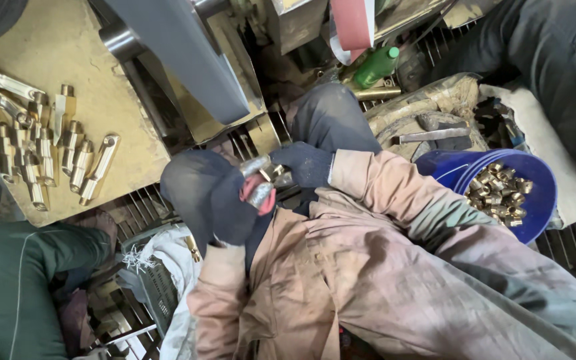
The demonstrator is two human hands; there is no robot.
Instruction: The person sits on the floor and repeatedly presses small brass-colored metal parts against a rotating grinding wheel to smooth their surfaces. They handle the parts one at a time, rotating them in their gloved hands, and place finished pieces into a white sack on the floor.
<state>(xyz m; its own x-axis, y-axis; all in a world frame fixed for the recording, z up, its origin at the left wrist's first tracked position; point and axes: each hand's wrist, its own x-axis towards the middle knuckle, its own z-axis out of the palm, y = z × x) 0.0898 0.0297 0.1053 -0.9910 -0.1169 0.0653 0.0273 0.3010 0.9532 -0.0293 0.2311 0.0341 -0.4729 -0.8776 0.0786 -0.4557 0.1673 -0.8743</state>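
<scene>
A small silvery metal fitting [259,179] sits between both gloved hands, its long axis running roughly from 11 to 5 o'clock. The left hand [218,197] wraps its lower end with fingers curled shut around it; the right hand [305,165], at 2 o'clock from it, pinches the upper end. A blue bucket [548,200] of brass fittings [501,193] lies at 3 o'clock, and more brass parts [41,150] rest on the counter [68,47] at 9 o'clock.

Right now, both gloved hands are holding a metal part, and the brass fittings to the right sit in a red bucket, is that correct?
Not quite: the bucket is blue, not red, as the head view shows. The brass fittings do sit in it, and both gloved hands, left and right, hold the metal part.
</scene>
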